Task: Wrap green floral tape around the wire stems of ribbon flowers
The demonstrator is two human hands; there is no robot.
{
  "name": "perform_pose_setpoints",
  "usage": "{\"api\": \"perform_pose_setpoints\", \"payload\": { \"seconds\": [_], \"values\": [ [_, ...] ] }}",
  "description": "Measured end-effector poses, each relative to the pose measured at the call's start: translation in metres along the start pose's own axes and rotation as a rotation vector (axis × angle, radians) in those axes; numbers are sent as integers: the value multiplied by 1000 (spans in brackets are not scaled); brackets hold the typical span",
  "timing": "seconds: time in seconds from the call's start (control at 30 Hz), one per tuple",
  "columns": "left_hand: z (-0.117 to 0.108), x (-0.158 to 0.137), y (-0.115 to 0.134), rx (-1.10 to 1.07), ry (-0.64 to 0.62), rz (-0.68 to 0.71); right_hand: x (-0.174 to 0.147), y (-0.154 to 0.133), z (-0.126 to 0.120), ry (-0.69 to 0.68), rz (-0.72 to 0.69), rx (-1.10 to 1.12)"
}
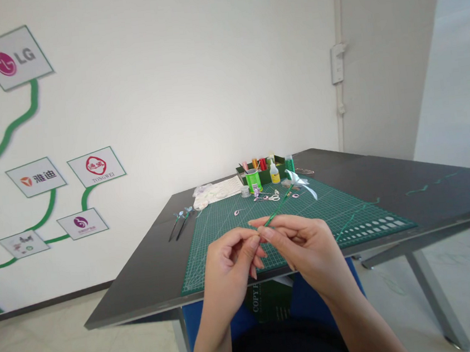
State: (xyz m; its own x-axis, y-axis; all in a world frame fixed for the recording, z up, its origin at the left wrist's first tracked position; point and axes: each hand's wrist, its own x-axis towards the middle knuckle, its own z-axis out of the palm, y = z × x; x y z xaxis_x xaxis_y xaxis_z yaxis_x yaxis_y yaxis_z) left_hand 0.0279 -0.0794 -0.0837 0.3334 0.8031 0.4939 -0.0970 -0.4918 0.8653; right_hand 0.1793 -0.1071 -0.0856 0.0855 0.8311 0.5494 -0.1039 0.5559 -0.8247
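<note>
An artificial flower with white petals (300,180) leans up and to the right on a green-wrapped stem (279,209). My right hand (307,247) pinches this stem low down between thumb and index finger. Close against it, my left hand (231,263) is closed, thumb and index fingertip pressed together at the stem's lower end. The fingers hide that end. Both hands are above the front edge of a green cutting mat (216,239). Behind them on the mat lie a small white-and-purple piece (237,212) and scissors (274,196).
At the back are a green box (266,177) with thread spools, a bright green can (254,180) and a glue bottle (274,173). White sheets (220,191) lie to their left. Dark-stemmed pieces (183,223) lie left of the mat. Green scraps (417,190) lie on the black table (361,176).
</note>
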Motion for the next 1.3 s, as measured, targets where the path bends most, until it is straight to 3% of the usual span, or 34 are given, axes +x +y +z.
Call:
{"api": "perform_pose_setpoints", "payload": {
  "seconds": [0.3,0.73,1.0,1.3],
  "values": [
    [-6,4,-7,-3,89,-11,0,11,-7,-25,92,-41],
    [-3,1,0,61,144,34,-7,4,-5,9,-3,-136],
    [-2,1,3,136,179,123,-8,0,-5,1,-2,-149],
    [-2,0,3,125,195,124,-7,0,-5,-21,-4,-150]
  ]
}}
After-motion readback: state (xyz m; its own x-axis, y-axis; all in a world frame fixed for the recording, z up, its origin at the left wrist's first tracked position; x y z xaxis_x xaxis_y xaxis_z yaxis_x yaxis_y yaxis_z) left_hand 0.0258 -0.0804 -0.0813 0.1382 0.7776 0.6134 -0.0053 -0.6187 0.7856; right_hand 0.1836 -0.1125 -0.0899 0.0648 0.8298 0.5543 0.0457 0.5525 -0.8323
